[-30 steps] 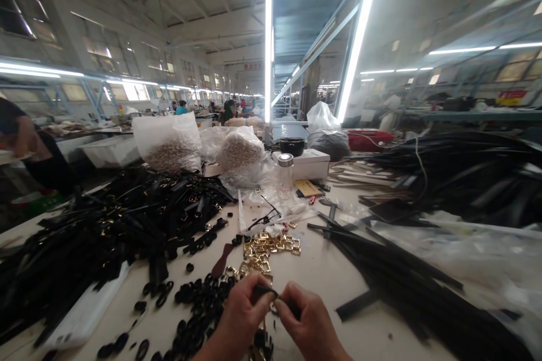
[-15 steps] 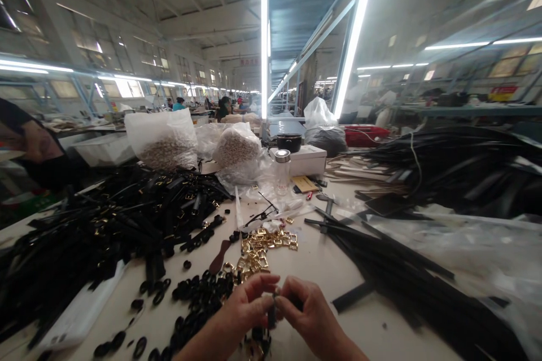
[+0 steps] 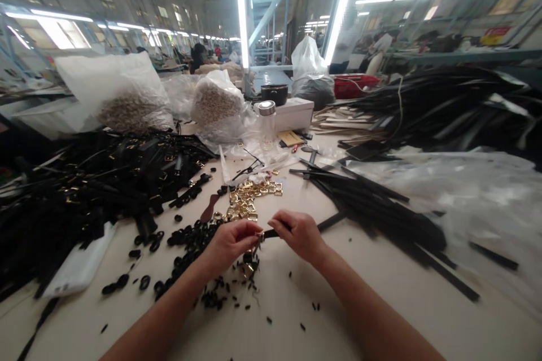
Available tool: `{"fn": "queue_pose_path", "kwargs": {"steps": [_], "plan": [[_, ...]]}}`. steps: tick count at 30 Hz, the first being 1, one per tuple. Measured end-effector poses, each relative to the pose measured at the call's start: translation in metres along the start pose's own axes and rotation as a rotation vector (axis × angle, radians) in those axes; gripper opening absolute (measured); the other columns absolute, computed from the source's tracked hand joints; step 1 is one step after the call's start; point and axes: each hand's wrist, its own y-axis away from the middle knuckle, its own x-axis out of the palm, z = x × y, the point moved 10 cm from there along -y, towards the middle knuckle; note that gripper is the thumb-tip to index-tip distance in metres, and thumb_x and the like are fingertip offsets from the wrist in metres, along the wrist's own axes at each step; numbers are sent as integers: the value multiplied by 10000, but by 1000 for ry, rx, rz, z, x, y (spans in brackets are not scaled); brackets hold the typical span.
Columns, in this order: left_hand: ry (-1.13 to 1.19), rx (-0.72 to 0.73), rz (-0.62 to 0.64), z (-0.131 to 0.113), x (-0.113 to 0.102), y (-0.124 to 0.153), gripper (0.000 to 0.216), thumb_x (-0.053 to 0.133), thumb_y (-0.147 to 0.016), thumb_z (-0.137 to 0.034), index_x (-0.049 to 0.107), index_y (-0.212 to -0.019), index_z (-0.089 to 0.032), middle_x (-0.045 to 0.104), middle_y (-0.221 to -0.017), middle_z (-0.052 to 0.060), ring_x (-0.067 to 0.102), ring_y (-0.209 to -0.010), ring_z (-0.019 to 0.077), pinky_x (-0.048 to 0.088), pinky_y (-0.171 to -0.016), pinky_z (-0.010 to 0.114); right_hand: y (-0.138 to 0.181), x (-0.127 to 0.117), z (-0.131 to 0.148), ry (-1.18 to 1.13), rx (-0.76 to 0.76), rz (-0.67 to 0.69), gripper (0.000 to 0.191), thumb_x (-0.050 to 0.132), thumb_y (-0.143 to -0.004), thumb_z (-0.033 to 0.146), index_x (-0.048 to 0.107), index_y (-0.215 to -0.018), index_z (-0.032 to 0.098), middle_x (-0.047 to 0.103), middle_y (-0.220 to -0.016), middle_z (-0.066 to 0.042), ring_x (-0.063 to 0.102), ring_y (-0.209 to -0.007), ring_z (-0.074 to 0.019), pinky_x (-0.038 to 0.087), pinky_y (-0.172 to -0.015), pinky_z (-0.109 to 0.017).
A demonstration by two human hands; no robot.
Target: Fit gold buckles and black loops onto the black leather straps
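Note:
Over the near middle of the table, my left hand (image 3: 232,243) pinches a small metal buckle (image 3: 261,235) between thumb and fingertips. My right hand (image 3: 301,232) is closed around a black strap (image 3: 271,233), whose end meets the buckle. Whether the strap passes through the buckle is too small to tell. A black strip (image 3: 332,221) shows beyond my right hand; I cannot tell if it is the same strap. Gold buckles (image 3: 241,200) lie heaped just past my left hand. Black loops (image 3: 186,256) are piled to its left, with small black bits scattered below.
Black straps with buckles (image 3: 105,175) form a big heap at left. Loose black strips (image 3: 381,214) and clear plastic (image 3: 466,192) lie at right. Farther back stand bags of small pale pieces (image 3: 218,101), a glass bottle (image 3: 267,130) and a white box (image 3: 294,114).
My view has tilted down and shifted slightly. My hands have moved apart a little, and the black strap now shows between them at the metal buckle.

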Motion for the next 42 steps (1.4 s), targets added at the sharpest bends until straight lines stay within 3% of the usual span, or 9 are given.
{"fn": "queue_pose_path", "kwargs": {"steps": [4, 8, 11, 15, 20, 25, 29, 38, 42], "plan": [[-312, 100, -39, -15, 0, 3, 109, 629, -779, -249, 716, -784, -184, 648, -666, -4, 550, -610, 122, 437, -589, 229, 0, -11, 8, 47, -79, -113, 228, 539, -927, 359, 675, -821, 211, 698, -783, -33, 606, -699, -149, 414, -684, -252], [-11, -52, -111, -5, -7, 2, 126, 656, -754, -288, 637, -732, -165, 614, -605, -18, 541, -542, 113, 446, -547, 231, 4, -28, 16, -9, -137, -294, 179, 527, -918, 277, 650, -824, 188, 666, -869, -65, 609, -820, -168, 443, -769, -267], [200, -105, -200, 1, -13, 2, 173, 706, -731, -307, 633, -757, -152, 632, -611, -8, 571, -551, 117, 468, -569, 238, 3, -9, 15, -33, -91, -149, 199, 584, -878, 288, 640, -715, 189, 631, -735, -23, 575, -676, -138, 437, -681, -253], [333, -136, -213, 10, -11, 2, 204, 753, -716, -313, 678, -793, -140, 662, -688, 10, 575, -578, 106, 475, -565, 223, 4, 26, 12, -247, -27, 60, 150, 650, -855, 337, 713, -876, 203, 700, -852, -19, 625, -750, -142, 466, -736, -255], [350, -203, -179, 21, -2, 4, 259, 780, -703, -355, 706, -824, -138, 701, -756, 46, 630, -641, 139, 508, -600, 242, 2, 32, 5, -627, 61, -7, 247, 695, -808, 381, 730, -962, 191, 719, -965, -40, 639, -893, -186, 488, -848, -313], [275, -210, -151, 16, 7, 4, 298, 770, -713, -404, 722, -825, -132, 705, -727, 49, 655, -643, 154, 505, -600, 247, 5, 49, -1, -1055, 276, 42, 350, 732, -731, 471, 737, -885, 156, 682, -754, -7, 567, -656, -122, 475, -639, -257], [158, -192, -124, 8, 7, 3, 298, 759, -711, -425, 728, -788, -138, 715, -728, 52, 661, -639, 170, 515, -598, 273, 6, 49, -3, -1105, 335, 9, 305, 748, -701, 445, 698, -759, 149, 611, -628, 19, 502, -570, -99, 446, -573, -248], [-9, -74, -417, 1, -73, -1, 346, 732, -715, -458, 684, -866, -150, 720, -777, 42, 640, -658, 156, 499, -624, 262, 0, 33, -30, -911, 305, -126, 226, 688, -768, 374, 638, -735, 156, 684, -739, -24, 641, -706, -141, 513, -729, -298], [-436, -29, -327, -16, -79, -1, 278, 680, -753, -454, 709, -803, -182, 699, -709, 13, 607, -652, 163, 463, -632, 265, 2, 40, -30, -930, 336, -58, 237, 665, -784, 388, 615, -760, 158, 696, -757, -31, 677, -661, -145, 542, -646, -282]]}}
